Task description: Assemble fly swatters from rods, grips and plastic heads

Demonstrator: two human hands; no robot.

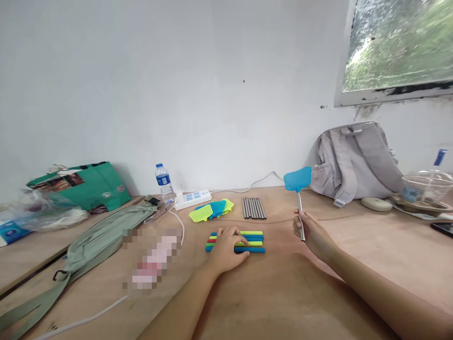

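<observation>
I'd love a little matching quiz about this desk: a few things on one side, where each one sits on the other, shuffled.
Things:
1. blue swatter
2. foam grips
3. metal rods
4. backpack

Places:
A. leaning on the wall below the window
B. held upright in the right hand
C. under the left hand
D. lying in a row just behind the grips, near the power strip

Pairs: 1-B, 2-C, 3-D, 4-A

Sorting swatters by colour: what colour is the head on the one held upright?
Light blue, on the swatter in the right hand; head view.
</observation>
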